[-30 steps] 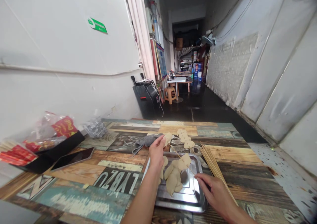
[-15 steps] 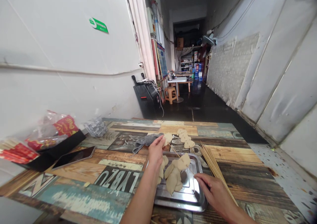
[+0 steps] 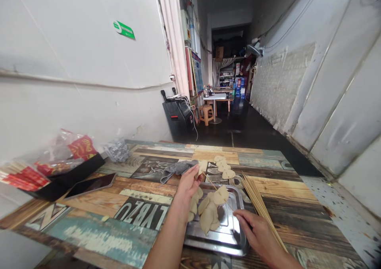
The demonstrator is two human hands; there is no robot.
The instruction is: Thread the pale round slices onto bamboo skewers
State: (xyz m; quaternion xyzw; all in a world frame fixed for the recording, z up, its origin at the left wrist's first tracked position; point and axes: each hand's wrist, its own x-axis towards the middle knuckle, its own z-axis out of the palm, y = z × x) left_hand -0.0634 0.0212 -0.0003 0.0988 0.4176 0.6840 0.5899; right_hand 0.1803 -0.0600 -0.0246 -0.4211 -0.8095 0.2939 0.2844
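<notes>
Glossy steel tray (image 3: 230, 237), thin wooden skewers (image 3: 258, 199) — matt painted-plank table (image 3: 125, 193), grey cloth (image 3: 178, 168)

The left hand (image 3: 187, 183) is reaching forward on an outstretched forearm, fingertips pinching together. The right hand (image 3: 256, 231) is lying nearer, palm down, thumb and forefinger pressing closed.

white wall (image 3: 74, 62) on the left, dark glossy floor (image 3: 247, 130) (a wooden stool (image 3: 207, 114) far back).

A single head-worn camera faces forward and down. The left hand (image 3: 187, 182) and right hand (image 3: 254, 230) sit close beneath it, the corridor (image 3: 238, 127) stretching far beyond them.
</notes>
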